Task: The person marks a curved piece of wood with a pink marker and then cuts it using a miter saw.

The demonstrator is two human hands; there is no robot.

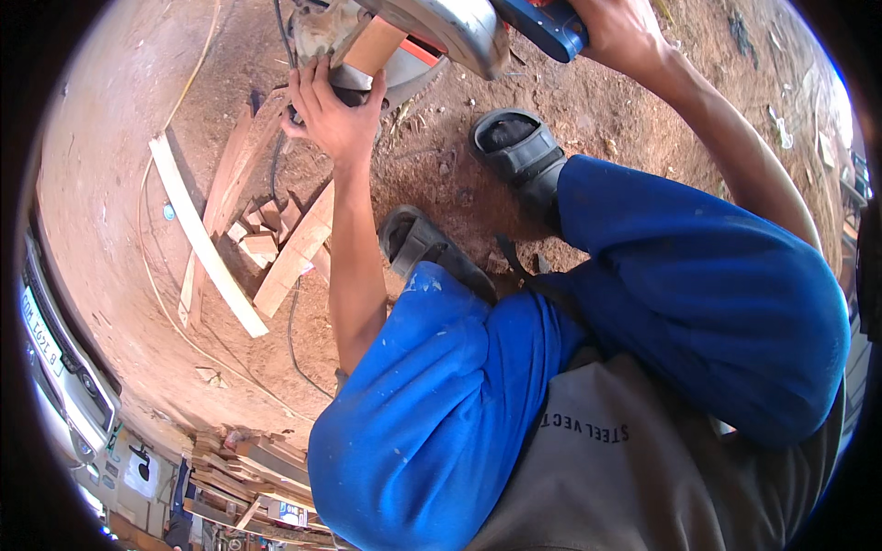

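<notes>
At the top edge, a power saw with a rounded metal guard and a blue handle rests low to the ground, partly out of view. My right hand is closed round the end of that handle. A short wooden block lies in the saw, beside the guard. My left hand grips the block's near end, thumb on one side and fingers on the other, against the saw's metal base. The blade's edge cannot be made out.
Long wooden strips and small offcuts lie on the dirt floor at left. A yellowish cord and a dark cable run past them. My sandalled feet are close to the saw. A lumber stack and parked vehicle stand lower left.
</notes>
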